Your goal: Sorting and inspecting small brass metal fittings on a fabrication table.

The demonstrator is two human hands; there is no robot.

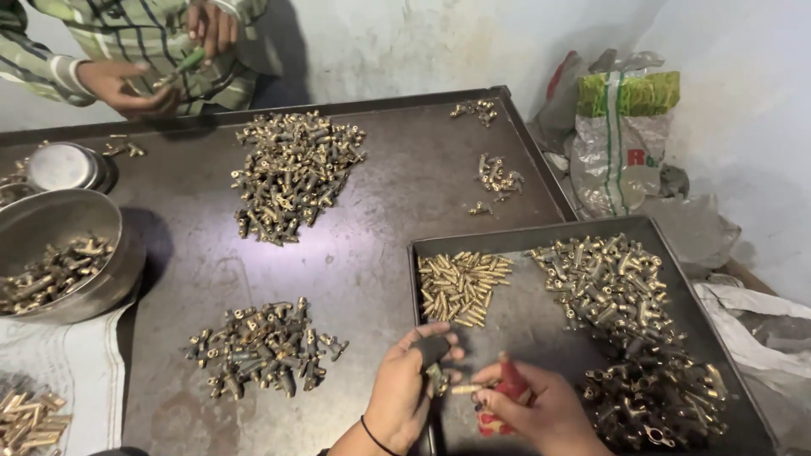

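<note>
Fingers [498,376] hide most of red-handled tool [509,390].

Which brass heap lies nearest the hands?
The small heap of shiny straight pins in the tray's near-left corner, just above the left hand; other heaps lie farther off.

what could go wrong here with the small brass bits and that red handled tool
The left hand pinches a small fitting while the right hand brings the red-handled tool close; a slip could jab the fingers. The brass pin between the hands looks loosely held and might drop into the tray.
</note>
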